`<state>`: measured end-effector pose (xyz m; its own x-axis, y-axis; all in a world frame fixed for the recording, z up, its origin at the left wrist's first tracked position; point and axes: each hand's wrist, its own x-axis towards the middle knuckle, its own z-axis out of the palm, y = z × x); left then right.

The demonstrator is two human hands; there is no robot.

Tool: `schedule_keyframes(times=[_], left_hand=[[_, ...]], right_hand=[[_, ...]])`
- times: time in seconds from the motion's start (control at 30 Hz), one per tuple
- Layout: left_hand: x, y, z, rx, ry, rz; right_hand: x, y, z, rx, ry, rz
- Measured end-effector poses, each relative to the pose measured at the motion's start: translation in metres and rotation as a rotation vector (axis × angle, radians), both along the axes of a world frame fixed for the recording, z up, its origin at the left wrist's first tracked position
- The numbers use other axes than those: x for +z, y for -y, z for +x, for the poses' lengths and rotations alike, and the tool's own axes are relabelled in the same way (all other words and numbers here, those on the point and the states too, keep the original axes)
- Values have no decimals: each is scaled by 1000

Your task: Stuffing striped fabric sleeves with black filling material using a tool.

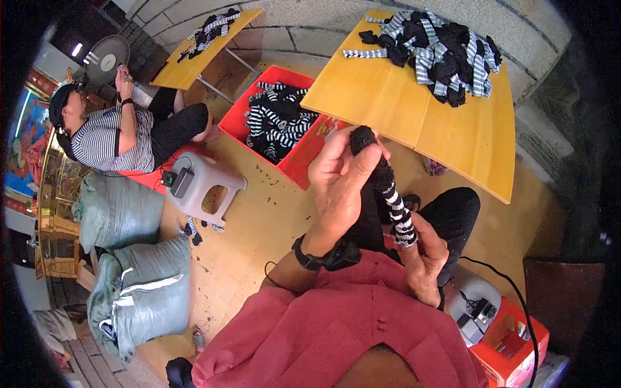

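A black-and-white striped knit sock (396, 208) is stretched slantwise between my two hands, in front of my knees. My left hand (343, 178) grips its plain black upper end, the thumb pressed over it and a dark rounded tip poking out above. Lower down, my right hand (424, 262) closes round the striped end, which is partly hidden by the fingers. Just beyond my left hand stands a red bin (299, 169) filled with similar striped socks (278, 119).
A yellow table (388, 97) ahead carries a heap of socks (440, 55); another table (174, 72) stands farther left. A person (123, 132) in a striped shirt sits at left, near a grey stool (207, 184) and stuffed sacks (145, 291). A red crate (511, 343) is at lower right.
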<state>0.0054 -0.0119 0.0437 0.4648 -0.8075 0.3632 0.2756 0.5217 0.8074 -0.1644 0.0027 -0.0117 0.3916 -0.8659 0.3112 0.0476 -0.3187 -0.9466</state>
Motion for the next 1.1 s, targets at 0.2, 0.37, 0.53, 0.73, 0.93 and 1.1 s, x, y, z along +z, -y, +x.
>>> schedule_keyframes(times=[0.2, 0.37, 0.53, 0.73, 0.93, 1.1], left_hand=[[10, 2, 4, -22, -338, -58], [9, -9, -1, -140, -441, 35], [-3, -15, -10, -183, -390, 41], [-7, -19, -20, -233, -320, 58], [-7, -16, -16, -283, -296, 77], [2, -7, -9, -74, -152, -28]], right_hand=[[1, -2, 1, -49, -102, -176], [-2, -1, 5, -125, -142, -245], [-4, 4, 1, -133, -131, -387], [-6, -4, -2, 63, 147, 130], [7, 6, -5, 450, 534, 878], [3, -3, -3, 179, 251, 514]])
